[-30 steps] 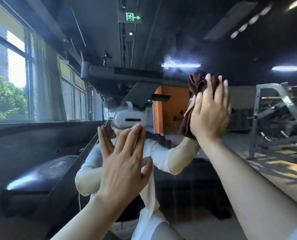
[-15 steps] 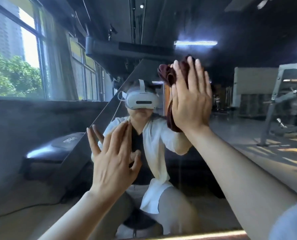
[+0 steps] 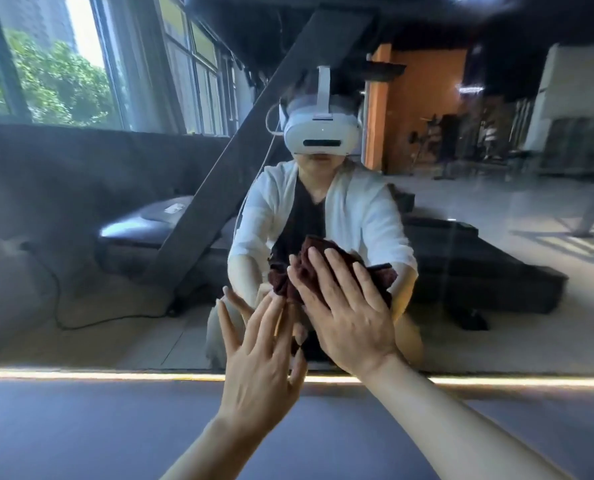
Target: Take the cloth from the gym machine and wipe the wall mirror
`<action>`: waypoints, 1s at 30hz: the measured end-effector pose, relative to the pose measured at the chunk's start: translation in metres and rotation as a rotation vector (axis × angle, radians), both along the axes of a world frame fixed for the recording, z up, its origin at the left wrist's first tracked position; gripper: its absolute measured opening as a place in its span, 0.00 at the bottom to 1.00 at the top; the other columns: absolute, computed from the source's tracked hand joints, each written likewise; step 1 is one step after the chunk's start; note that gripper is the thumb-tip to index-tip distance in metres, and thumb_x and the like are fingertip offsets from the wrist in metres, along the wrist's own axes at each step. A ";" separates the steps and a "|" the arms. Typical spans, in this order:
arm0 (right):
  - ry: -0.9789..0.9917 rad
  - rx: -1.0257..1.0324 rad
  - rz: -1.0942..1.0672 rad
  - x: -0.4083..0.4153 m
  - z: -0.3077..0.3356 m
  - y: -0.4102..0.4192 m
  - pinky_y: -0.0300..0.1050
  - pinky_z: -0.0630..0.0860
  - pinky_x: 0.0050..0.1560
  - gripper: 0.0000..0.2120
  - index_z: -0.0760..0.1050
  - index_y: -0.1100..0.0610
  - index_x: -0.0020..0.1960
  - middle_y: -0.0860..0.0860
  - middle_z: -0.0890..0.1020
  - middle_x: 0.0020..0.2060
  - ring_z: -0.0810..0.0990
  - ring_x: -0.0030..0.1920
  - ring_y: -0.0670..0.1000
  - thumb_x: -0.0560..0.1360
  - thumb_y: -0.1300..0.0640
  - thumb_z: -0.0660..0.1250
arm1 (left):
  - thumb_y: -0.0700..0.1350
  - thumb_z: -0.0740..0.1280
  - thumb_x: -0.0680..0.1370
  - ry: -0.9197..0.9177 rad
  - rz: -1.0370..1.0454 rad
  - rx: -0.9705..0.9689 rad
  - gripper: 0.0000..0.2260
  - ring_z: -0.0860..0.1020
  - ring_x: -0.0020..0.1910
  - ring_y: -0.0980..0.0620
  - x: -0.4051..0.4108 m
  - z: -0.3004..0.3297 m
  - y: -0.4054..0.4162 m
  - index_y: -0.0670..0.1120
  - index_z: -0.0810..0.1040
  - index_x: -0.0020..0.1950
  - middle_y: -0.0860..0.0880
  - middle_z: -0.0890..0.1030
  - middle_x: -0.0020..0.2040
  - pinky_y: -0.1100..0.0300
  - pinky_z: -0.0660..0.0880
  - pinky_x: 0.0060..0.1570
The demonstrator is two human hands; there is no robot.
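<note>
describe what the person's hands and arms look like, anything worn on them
Both forearms are bare in the direct view. The left hand and right hand wear no gloves, rings or watch, and the nails look pale and fairly long. The mirror reflects white sleeves.

The right hand (image 3: 344,306) now presses the cloth (image 3: 309,268) low on the mirror (image 3: 81,220), near its bottom edge, down from head height. The left hand (image 3: 257,358) sits lower too, just beside it.

Flat glass wall mirror (image 3: 496,271) blocks forward travel for both hands; bare glass lies open left, right and above them. Left hand (image 3: 259,351) sits just beside right hand (image 3: 344,306), crowding sideways passage. Below, yellow-lit mirror bottom edge (image 3: 81,375) and grey floor (image 3: 81,427).
</note>
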State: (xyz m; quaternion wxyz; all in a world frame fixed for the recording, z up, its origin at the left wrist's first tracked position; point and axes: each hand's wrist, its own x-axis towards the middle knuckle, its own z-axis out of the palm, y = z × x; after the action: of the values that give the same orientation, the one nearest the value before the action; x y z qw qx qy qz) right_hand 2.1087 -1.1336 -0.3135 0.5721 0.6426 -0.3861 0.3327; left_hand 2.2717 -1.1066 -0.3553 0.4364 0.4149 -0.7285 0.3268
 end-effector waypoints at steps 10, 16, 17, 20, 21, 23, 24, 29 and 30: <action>0.016 0.115 0.011 -0.011 -0.083 0.006 0.53 0.50 0.79 0.33 0.52 0.52 0.83 0.54 0.55 0.80 0.54 0.80 0.55 0.81 0.49 0.60 | 0.47 0.81 0.64 0.009 0.036 0.276 0.47 0.61 0.76 0.45 -0.008 -0.050 0.022 0.40 0.61 0.78 0.44 0.60 0.78 0.27 0.45 0.72; -0.254 0.052 0.037 -0.079 -0.063 0.011 0.58 0.51 0.79 0.28 0.55 0.51 0.82 0.58 0.63 0.77 0.57 0.78 0.57 0.84 0.51 0.58 | 0.46 0.79 0.66 0.069 0.020 0.332 0.46 0.58 0.78 0.46 -0.021 -0.042 0.033 0.39 0.61 0.79 0.44 0.57 0.79 0.33 0.38 0.74; -0.335 0.021 0.031 -0.093 -0.059 0.011 0.59 0.52 0.79 0.27 0.55 0.51 0.82 0.59 0.64 0.76 0.58 0.78 0.59 0.84 0.51 0.56 | 0.46 0.79 0.66 0.076 0.012 0.332 0.46 0.58 0.78 0.46 -0.025 -0.041 0.034 0.39 0.60 0.79 0.44 0.56 0.79 0.32 0.39 0.74; -0.533 -0.054 0.001 -0.114 -0.056 0.010 0.64 0.58 0.76 0.25 0.58 0.53 0.81 0.65 0.67 0.74 0.62 0.76 0.64 0.85 0.52 0.52 | 0.45 0.78 0.67 0.077 -0.010 0.340 0.46 0.56 0.78 0.46 -0.033 -0.040 0.035 0.39 0.59 0.79 0.45 0.54 0.80 0.28 0.43 0.73; -0.590 -0.076 -0.004 -0.111 -0.056 0.010 0.64 0.60 0.76 0.24 0.61 0.54 0.80 0.65 0.68 0.74 0.63 0.76 0.64 0.85 0.52 0.52 | 0.45 0.78 0.67 0.068 -0.015 0.344 0.46 0.56 0.78 0.46 -0.034 -0.040 0.035 0.39 0.59 0.80 0.44 0.55 0.80 0.27 0.44 0.72; -0.713 -0.119 -0.010 -0.093 -0.055 0.007 0.64 0.62 0.74 0.23 0.64 0.57 0.77 0.66 0.69 0.73 0.64 0.75 0.65 0.84 0.52 0.51 | 0.45 0.78 0.67 0.045 -0.022 0.349 0.46 0.56 0.79 0.46 -0.034 -0.040 0.036 0.39 0.59 0.80 0.43 0.56 0.80 0.26 0.45 0.71; -0.776 -0.137 -0.006 -0.082 -0.054 0.006 0.64 0.63 0.74 0.23 0.65 0.58 0.76 0.66 0.69 0.73 0.65 0.75 0.65 0.84 0.52 0.51 | 0.45 0.78 0.67 0.038 -0.026 0.346 0.46 0.57 0.79 0.46 -0.034 -0.040 0.035 0.39 0.59 0.80 0.43 0.57 0.80 0.26 0.45 0.71; -1.018 -0.168 0.013 -0.033 -0.044 0.000 0.63 0.65 0.72 0.24 0.63 0.61 0.76 0.67 0.68 0.73 0.64 0.75 0.66 0.81 0.56 0.57 | 0.43 0.78 0.67 -0.029 -0.037 0.335 0.44 0.59 0.78 0.45 -0.020 -0.038 0.035 0.41 0.61 0.79 0.43 0.60 0.78 0.26 0.42 0.71; -1.028 -0.160 0.015 -0.024 -0.044 -0.001 0.63 0.64 0.73 0.24 0.63 0.61 0.76 0.67 0.68 0.73 0.65 0.75 0.66 0.81 0.56 0.58 | 0.42 0.78 0.67 -0.037 -0.033 0.342 0.44 0.59 0.77 0.45 -0.016 -0.039 0.036 0.42 0.61 0.79 0.43 0.60 0.78 0.27 0.41 0.72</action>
State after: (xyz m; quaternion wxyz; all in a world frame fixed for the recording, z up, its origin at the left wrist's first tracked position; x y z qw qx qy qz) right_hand 2.0842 -1.1345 -0.3571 0.3535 0.3535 -0.5859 0.6378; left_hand 2.2554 -1.0711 -0.3938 0.3514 0.4649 -0.7881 0.1982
